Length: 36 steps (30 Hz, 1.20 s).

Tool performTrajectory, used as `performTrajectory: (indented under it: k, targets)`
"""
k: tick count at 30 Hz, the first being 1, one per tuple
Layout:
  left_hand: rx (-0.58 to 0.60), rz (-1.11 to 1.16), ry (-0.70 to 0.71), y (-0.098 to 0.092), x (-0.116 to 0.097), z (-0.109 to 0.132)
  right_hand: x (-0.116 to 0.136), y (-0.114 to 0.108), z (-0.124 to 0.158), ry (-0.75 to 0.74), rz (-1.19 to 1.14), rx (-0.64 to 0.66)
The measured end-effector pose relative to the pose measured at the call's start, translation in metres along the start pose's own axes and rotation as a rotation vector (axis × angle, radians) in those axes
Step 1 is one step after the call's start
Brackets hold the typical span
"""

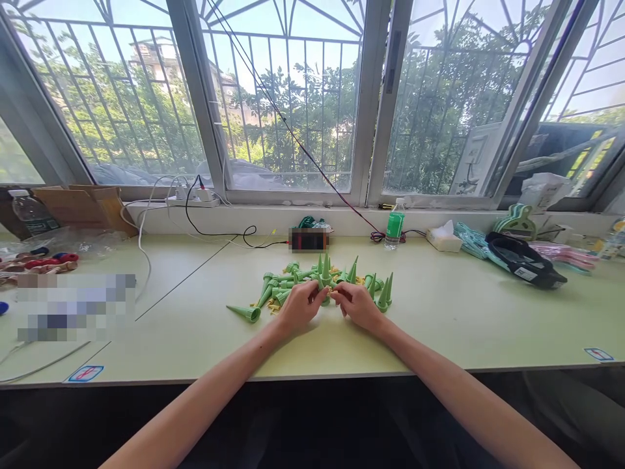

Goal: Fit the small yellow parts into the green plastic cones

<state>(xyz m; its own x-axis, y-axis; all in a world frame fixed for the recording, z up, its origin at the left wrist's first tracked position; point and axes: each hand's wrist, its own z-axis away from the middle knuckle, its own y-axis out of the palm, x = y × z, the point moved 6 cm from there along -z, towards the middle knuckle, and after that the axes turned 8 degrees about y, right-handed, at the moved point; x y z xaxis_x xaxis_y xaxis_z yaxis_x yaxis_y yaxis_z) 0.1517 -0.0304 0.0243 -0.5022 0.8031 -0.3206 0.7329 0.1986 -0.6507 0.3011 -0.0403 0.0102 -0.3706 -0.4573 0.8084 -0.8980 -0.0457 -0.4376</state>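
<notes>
My left hand (299, 306) is closed, thumb and fingers pinched at a green plastic cone-shaped spike (321, 284) in the middle of the pile. Facing it, my right hand (361, 306) is closed too, its fingertips pinched beside a small yellowish bit that is too small to name. Around both hands lie many green spikes, some upright on their caps, like the pair at the right (385, 296), others on their sides. One loose spike (244, 312) lies left of my left hand, its wide round end toward me. Small yellow pieces (273, 306) are scattered among them.
Behind the pile sits a blurred dark box (308, 240). A green-labelled bottle (395, 225), a tissue box (444, 237) and a black strapped item (526, 260) stand to the right. Cables (209, 228) and a blurred object (73, 306) are on the left. The table's front edge (322, 376) runs below my forearms.
</notes>
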Motion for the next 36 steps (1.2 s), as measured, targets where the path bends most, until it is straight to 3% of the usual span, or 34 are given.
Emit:
performTrajectory:
  k: [13,36]
  targets:
    - [-0.049,0.082,-0.069,-0.0021,0.0013,-0.0016,-0.0021,-0.0008,0.0001,0.017,-0.127,-0.007]
    - [-0.030,0.046,0.004,-0.0004,-0.0028,-0.0018,-0.0016,0.0001,-0.0001,0.031,-0.045,0.019]
